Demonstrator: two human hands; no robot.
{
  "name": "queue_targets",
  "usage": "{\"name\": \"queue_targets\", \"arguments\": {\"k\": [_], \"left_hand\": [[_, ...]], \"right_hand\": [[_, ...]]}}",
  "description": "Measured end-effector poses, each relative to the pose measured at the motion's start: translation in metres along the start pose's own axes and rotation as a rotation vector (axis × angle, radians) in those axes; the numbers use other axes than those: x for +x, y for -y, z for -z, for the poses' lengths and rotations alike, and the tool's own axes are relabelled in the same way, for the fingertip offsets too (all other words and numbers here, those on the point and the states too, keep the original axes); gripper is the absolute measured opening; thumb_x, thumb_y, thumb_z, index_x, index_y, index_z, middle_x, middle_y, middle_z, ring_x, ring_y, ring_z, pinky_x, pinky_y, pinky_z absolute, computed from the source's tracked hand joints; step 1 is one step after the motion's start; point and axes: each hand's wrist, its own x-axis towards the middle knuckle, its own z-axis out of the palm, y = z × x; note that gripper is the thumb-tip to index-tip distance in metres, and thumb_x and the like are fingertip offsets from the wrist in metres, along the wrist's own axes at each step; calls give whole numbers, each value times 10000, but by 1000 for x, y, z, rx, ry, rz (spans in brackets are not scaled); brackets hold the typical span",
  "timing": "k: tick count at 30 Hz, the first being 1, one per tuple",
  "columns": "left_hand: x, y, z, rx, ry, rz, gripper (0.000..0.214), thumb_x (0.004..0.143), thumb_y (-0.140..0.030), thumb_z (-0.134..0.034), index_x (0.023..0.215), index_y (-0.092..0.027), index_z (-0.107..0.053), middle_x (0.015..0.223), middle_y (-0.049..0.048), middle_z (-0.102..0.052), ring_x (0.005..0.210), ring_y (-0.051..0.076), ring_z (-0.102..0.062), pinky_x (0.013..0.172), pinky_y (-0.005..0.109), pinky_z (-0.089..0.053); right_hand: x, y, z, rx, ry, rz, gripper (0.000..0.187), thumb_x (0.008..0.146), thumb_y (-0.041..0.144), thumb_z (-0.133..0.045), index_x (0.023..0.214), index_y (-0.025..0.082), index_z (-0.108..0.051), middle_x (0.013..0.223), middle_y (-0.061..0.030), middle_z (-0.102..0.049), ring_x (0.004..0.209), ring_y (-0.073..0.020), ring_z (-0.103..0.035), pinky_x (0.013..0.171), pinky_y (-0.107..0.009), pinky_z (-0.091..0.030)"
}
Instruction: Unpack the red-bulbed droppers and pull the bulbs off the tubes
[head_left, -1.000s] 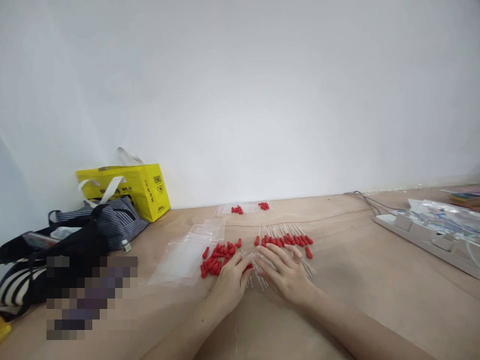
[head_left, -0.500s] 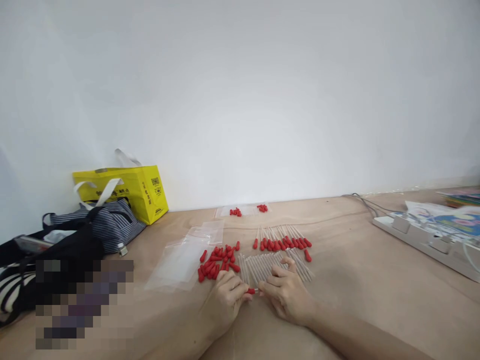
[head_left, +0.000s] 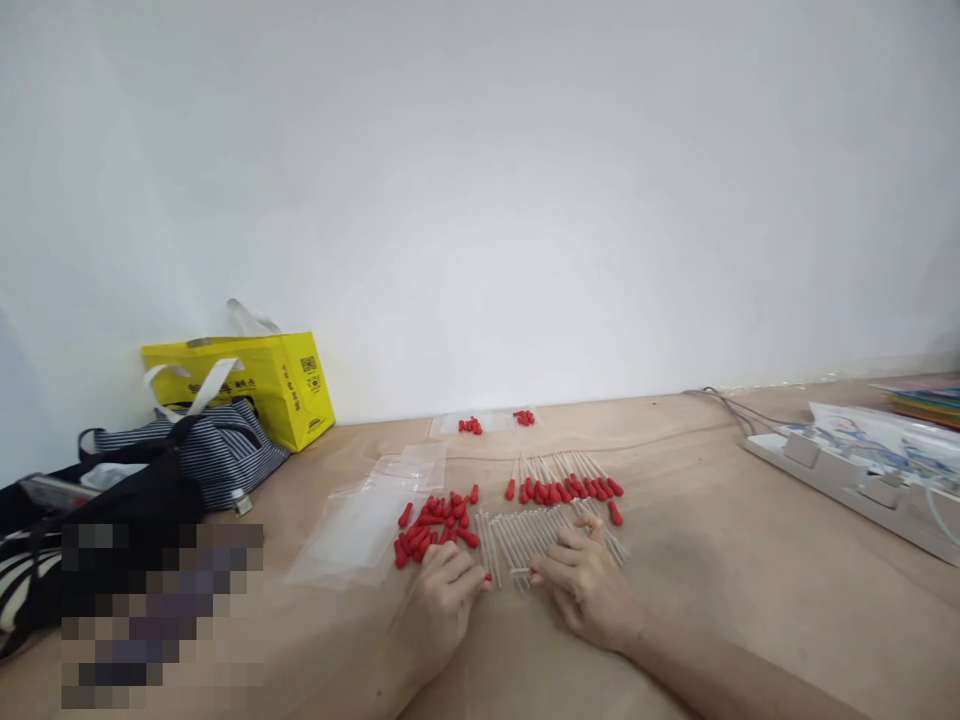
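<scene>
My left hand is closed, pinching a red rubber bulb whose tip peeks out past the fingertips. Between the fingers of my right hand is a thin glass dropper tube, its bare end pointing left toward the bulb. A gap separates the two pieces. Behind my hands lies a row of loose glass tubes. To the left of that row is a heap of red bulbs. Farther back, several droppers with red bulbs fitted lie side by side, with a single red bulb near their right end.
Clear plastic bags lie flat left of the heap. A filled bag rests by the wall. On the left stand a yellow bag, a striped bag and a black bag. A white power strip is at right.
My hands have moved apart. The red bulb and glass tube, which met between my fingers before, are now separate, and the tube's bare end shows.
</scene>
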Motion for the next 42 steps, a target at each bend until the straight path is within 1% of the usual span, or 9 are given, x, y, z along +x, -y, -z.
{"name": "queue_targets", "arguments": {"k": [5, 8, 11, 14, 20, 25, 30, 37, 42], "left_hand": [[2, 20, 4, -170, -127, 284, 224, 849, -254, -377, 829, -193, -591, 747, 31, -573, 704, 150, -546, 638, 264, -451], [7, 46, 13, -113, -164, 539, 272, 805, -256, -362, 915, -167, -595, 825, 57, -580, 792, 183, -568, 714, 307, -465], [7, 75, 24, -6, -65, 818, 301, 745, -249, -387, 945, -135, -582, 832, 66, -587, 777, 186, -577, 714, 299, -459], [3, 93, 31, 34, 26, 959, 297, 705, -265, -436, 948, -135, -547, 760, 35, -604, 636, 164, -576, 640, 274, -448], [-2, 93, 28, -11, 147, 968, 166, 696, -357, -485, 733, -201, -526, 572, -34, -602, 530, 146, -561, 524, 228, -398], [-2, 93, 29, 0, 176, 963, 229, 746, -390, -427, 748, -192, -542, 684, 5, -640, 609, 157, -587, 569, 234, -400], [-3, 97, 30, 23, 185, 967, 224, 766, -366, -403, 724, -196, -543, 716, 15, -661, 665, 165, -610, 595, 230, -409], [-4, 98, 27, 108, 110, 931, 239, 784, -361, -364, 781, -191, -533, 826, 47, -651, 806, 211, -584, 673, 281, -408], [1, 80, 23, 209, 47, 779, 258, 775, -385, -399, 846, -196, -560, 846, 46, -639, 814, 232, -549, 688, 318, -390]], "right_hand": [[5, -15, 4, 24, -14, -266, 261, 823, 141, -355, 918, 212, -586, 708, -10, -574, 648, -123, -502, 698, -289, -299], [7, -30, -2, -24, -47, -414, 304, 790, 110, -336, 951, 179, -585, 741, -48, -546, 680, -152, -517, 632, -266, -336], [3, -42, -10, -117, -59, -519, 337, 748, 64, -321, 956, 159, -568, 806, -85, -553, 766, -184, -523, 652, -282, -348], [0, -44, -14, -192, -15, -582, 300, 734, 38, -320, 894, 164, -540, 865, -94, -564, 817, -195, -512, 695, -301, -326], [3, -36, -10, -237, 123, -633, 216, 751, 29, -332, 769, 163, -500, 808, -85, -560, 757, -192, -505, 635, -274, -275], [4, -37, -10, -286, 199, -644, 216, 752, 32, -353, 765, 161, -526, 823, -93, -564, 758, -194, -514, 638, -277, -269], [6, -41, -2, -246, 223, -647, 190, 790, 125, -379, 763, 175, -560, 835, -78, -588, 778, -193, -532, 651, -285, -267], [13, -75, 25, -182, 202, -916, 200, 781, 220, -408, 778, 178, -604, 799, -56, -643, 789, -191, -560, 690, -300, -271], [31, -89, 21, -176, 277, -1019, 259, 762, 372, -439, 770, 185, -618, 843, -69, -658, 834, -229, -573, 751, -347, -304]]}}
